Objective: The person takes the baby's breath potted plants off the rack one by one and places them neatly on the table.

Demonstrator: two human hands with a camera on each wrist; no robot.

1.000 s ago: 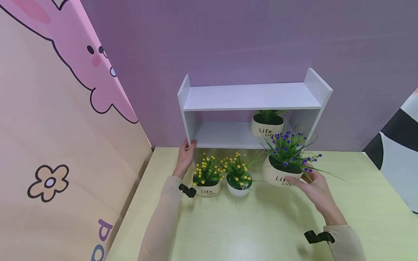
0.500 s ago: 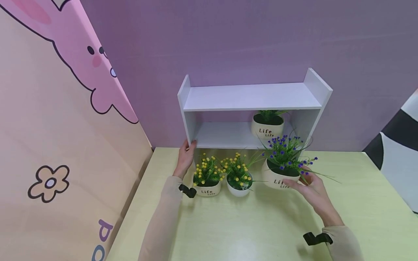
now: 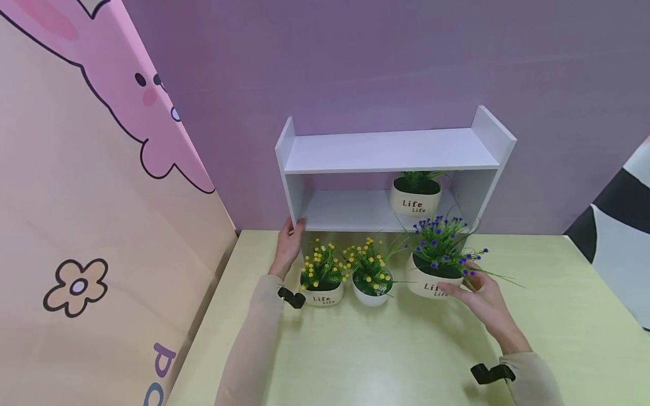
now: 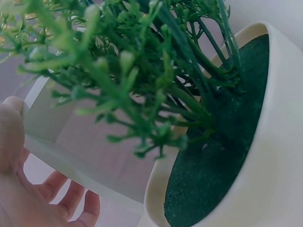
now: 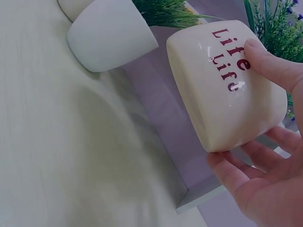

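- Pot (image 3: 424,282) of purple flowers (image 3: 437,225) is above the table (image 3: 355,361), in front of the shelf (image 3: 391,149), gripped by the right hand (image 3: 479,296).
- Left hand (image 3: 288,246) grips the shelf's left side.
- Two yellow-flowered pots (image 3: 321,297) stand between the hands.

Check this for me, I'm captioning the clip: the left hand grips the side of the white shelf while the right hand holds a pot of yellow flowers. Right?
Not quite: the flowers in the pot that the right hand holds are purple-blue, as the head view shows. The left hand does grip the white shelf's side.
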